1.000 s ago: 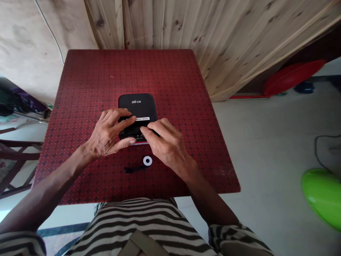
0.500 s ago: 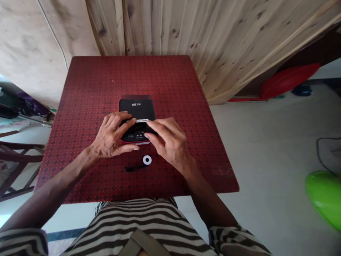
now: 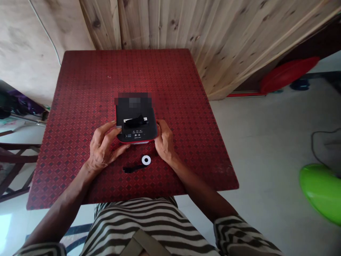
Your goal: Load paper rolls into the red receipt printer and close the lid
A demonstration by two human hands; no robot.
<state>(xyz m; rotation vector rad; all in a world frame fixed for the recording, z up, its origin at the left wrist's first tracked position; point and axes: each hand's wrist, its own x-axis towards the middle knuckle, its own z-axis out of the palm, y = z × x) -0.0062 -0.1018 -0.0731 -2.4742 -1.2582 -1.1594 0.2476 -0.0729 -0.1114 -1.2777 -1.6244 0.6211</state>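
A black device with a red lower rim (image 3: 136, 124) lies in the middle of the red patterned table (image 3: 80, 106). A small black part (image 3: 134, 121) rests on top of the device beside a white strip. My left hand (image 3: 102, 149) clasps its left near corner, fingers curled against the side. My right hand (image 3: 163, 142) grips its right near edge. A small white ring (image 3: 146, 160) with a black strap (image 3: 131, 169) lies on the table just in front of the device, between my wrists.
A wooden plank wall (image 3: 173, 25) rises behind the table. A red round object (image 3: 287, 73) leans at the right by the wall. A green object (image 3: 321, 192) sits on the floor at right. A chair frame (image 3: 13, 156) stands at left.
Both hands have slid off the top of the device down to its sides. The top is now uncovered, showing a small black part resting on it.
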